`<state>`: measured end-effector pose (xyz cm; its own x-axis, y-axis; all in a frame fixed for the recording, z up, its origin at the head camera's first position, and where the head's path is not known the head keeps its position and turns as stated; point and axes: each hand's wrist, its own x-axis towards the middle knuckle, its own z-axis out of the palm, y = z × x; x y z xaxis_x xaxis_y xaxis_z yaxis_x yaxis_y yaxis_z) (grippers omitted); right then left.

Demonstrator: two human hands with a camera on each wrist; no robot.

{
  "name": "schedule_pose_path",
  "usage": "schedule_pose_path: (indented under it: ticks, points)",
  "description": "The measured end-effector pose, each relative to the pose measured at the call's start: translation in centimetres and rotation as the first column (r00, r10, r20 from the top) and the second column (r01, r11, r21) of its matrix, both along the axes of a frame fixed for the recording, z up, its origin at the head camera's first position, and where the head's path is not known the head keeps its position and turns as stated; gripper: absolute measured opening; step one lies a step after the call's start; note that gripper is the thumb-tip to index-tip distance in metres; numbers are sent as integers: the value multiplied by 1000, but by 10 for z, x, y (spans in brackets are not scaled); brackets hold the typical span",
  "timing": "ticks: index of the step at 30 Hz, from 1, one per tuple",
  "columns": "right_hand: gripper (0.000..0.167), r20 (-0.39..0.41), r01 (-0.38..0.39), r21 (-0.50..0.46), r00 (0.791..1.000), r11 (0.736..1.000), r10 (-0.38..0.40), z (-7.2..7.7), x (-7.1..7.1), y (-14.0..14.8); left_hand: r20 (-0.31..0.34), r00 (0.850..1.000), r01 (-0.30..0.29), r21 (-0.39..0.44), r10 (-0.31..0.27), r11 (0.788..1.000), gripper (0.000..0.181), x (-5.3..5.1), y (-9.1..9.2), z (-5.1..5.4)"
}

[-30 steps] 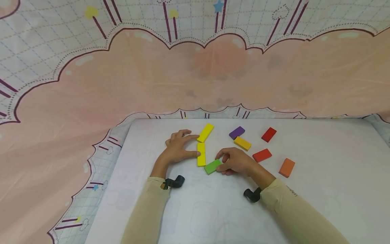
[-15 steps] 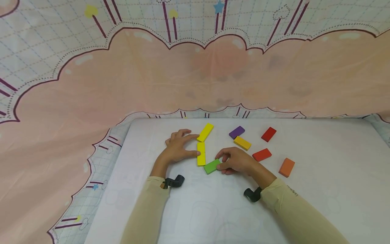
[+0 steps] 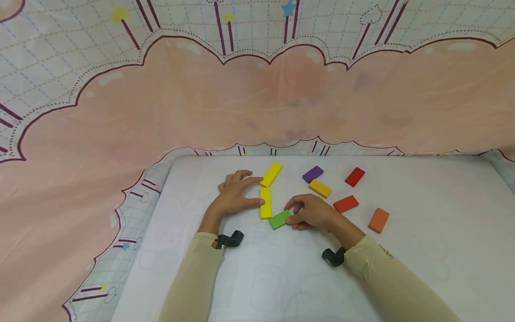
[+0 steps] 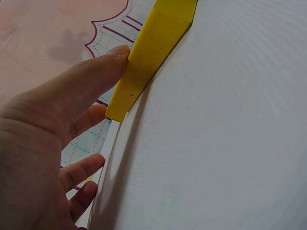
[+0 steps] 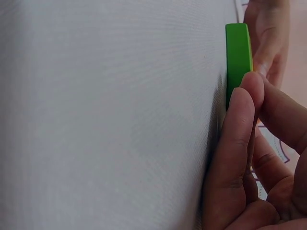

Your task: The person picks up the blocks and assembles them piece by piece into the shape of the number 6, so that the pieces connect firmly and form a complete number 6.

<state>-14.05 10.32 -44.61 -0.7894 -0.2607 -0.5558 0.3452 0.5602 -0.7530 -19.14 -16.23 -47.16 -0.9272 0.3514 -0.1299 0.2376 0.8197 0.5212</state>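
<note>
In the head view my left hand (image 3: pixel 235 196) lies left of two yellow blocks, fingers spread. Its thumb touches the lower yellow block (image 3: pixel 265 210), and its index fingertip meets the lower end of the slanted upper yellow block (image 3: pixel 272 173). The left wrist view shows the thumb (image 4: pixel 103 67) against a yellow block's side (image 4: pixel 144 57). My right hand (image 3: pixel 310 211) pinches the right end of a green block (image 3: pixel 278 220), which lies flat and slanted by the lower yellow block's bottom end. Close up, fingertips cover one end of the green block (image 5: pixel 238 52).
Right of the hands lie a purple block (image 3: pixel 313 174), an orange-yellow block (image 3: pixel 320 188) touching it, two red blocks (image 3: pixel 355 177) and an orange block (image 3: pixel 378 221). The white tabletop (image 3: pixel 257 277) ends at a patterned cloth (image 3: pixel 257 103) behind.
Over the last second the green block shifts very slightly left under my right hand. Otherwise both hands and the other blocks keep their places.
</note>
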Motion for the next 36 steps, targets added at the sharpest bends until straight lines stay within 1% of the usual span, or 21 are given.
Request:
schedule_pose_path:
  ticks: [10, 15, 19, 22, 25, 27, 29, 32, 34, 36]
  points:
    - [34, -1, -5, 0, 1000, 1000, 5, 0, 0, 1, 0, 1000, 3, 6, -3, 1000, 72, 1, 0, 1]
    - [37, 13, 7, -61, 1000, 998, -6, -2, 1, 6, -3, 1000, 5, 11, -5, 1000, 72, 1, 0, 1]
    - [36, 17, 41, -115, 999, 993, -40, -4, 3, 11, 4, 1000, 0, 6, 0, 1000, 72, 0, 0, 1]
    - [35, -21, 52, -113, 998, 992, -55, -1, 6, 17, 9, 1000, -2, 0, 2, 1000, 72, 0, 0, 1]
    - [33, -101, 52, -83, 993, 995, -61, 4, 6, 23, 14, 1000, -2, 0, 2, 1000, 72, 0, 0, 1]
    - [33, -175, 43, -51, 983, 998, -52, 8, 6, 29, 15, 1000, 0, 1, 0, 1000, 72, 0, 0, 1]
    - [33, -256, 43, -9, 966, 999, -44, 13, 5, 35, 14, 1000, 0, 0, 0, 1000, 73, 0, 0, 1]
    - [36, -387, 57, 100, 922, 993, -14, 19, 2, 44, 10, 1000, 1, 1, -1, 1000, 73, 0, 0, 1]
    - [37, -463, 86, 176, 886, 981, 5, 22, 0, 50, 8, 1000, 3, 0, -3, 1000, 73, 0, 0, 1]
    - [38, -513, 119, 231, 858, 966, 17, 25, -2, 55, 6, 1000, 5, 1, -5, 1000, 73, 0, 0, 1]
